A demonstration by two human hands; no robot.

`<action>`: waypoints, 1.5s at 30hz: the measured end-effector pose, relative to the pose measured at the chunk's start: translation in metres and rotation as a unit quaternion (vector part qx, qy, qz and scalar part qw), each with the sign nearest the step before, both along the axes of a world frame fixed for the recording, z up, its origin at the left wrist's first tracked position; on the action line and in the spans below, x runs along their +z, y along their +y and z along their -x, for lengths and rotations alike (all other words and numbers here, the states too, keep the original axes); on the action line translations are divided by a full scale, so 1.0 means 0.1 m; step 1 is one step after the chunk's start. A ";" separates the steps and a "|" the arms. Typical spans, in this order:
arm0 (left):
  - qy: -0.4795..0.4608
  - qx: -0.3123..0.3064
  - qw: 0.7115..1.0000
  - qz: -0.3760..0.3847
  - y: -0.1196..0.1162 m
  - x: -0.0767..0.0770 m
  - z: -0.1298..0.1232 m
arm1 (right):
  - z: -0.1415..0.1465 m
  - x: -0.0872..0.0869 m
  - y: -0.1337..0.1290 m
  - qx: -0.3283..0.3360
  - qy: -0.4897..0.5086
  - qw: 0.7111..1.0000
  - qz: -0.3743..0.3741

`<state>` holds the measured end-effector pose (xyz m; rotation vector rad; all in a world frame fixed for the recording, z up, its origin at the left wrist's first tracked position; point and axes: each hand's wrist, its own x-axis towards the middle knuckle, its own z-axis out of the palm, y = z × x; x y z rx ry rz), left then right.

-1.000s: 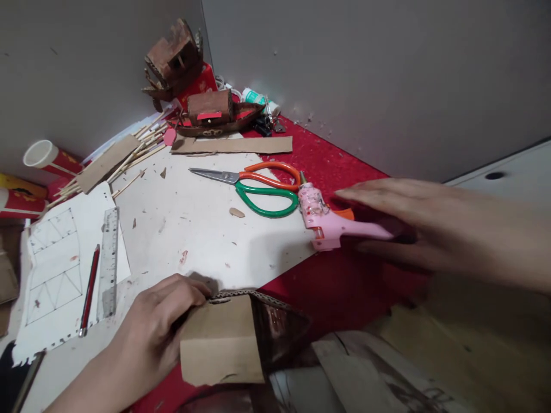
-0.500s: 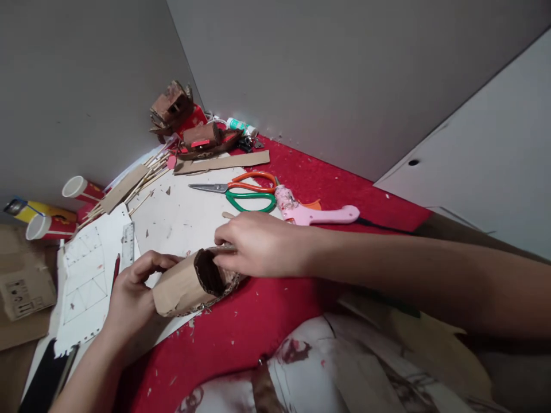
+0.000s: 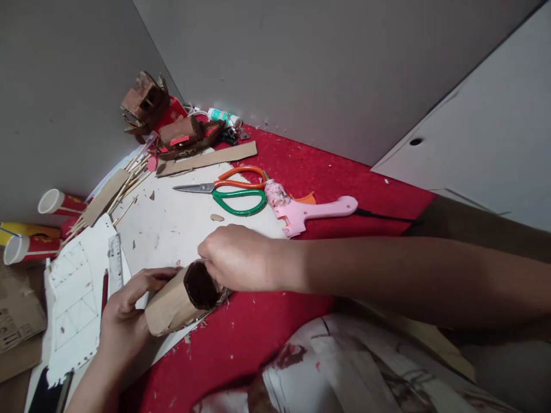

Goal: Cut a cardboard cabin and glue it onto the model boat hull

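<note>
A hollow cardboard piece (image 3: 170, 304) with a rounded, dark opening facing right lies low at centre-left. My left hand (image 3: 129, 304) is wrapped round its left end, with the fingers along the far side. At the right end, my right hand (image 3: 235, 257) is closed on the piece's rim beside the opening; its fingertips are partly hidden. Behind my right hand are scissors (image 3: 215, 188) with orange and green handles, and a pink glue gun (image 3: 318, 209) lies just right of them.
Brown cardboard models (image 3: 181, 135) stand at the back left, near wooden sticks (image 3: 129, 183) and a cardboard strip (image 3: 206, 159). Paper cups (image 3: 64, 202), a drawn sheet (image 3: 77, 298), a ruler (image 3: 115, 261) and a red pencil (image 3: 105, 289) are at left.
The view has shifted, so the table items appear further left. My right hand has closed more tightly and moved nearer the opening, uncovering a small cardboard scrap behind it.
</note>
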<state>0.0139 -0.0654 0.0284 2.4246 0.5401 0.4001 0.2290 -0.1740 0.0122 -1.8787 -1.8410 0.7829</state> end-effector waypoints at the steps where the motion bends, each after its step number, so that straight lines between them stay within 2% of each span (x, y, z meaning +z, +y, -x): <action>1: 0.001 -0.001 1.000 0.001 -0.01 0.00 0.00 | 0.00 0.00 0.00 0.003 0.000 1.000 -0.002; 8: 0.045 -0.006 0.999 -0.015 0.01 0.01 0.04 | 0.00 0.00 0.03 0.031 -0.007 0.999 -0.016; 15: 0.036 -0.030 0.993 -0.111 0.02 0.07 0.00 | 0.01 -0.02 0.07 0.016 0.000 1.000 -0.006; 23: 0.062 -0.070 0.984 -0.151 0.04 0.10 -0.03 | 0.01 -0.03 0.06 0.003 0.023 1.000 -0.012; 37: 0.099 -0.091 0.983 -0.123 0.09 0.08 -0.05 | 0.01 -0.03 0.05 0.031 0.003 0.999 -0.023; 45: 0.108 -0.020 0.989 -0.102 -0.02 0.06 -0.02 | 0.09 0.00 0.12 0.045 -0.032 0.998 -0.013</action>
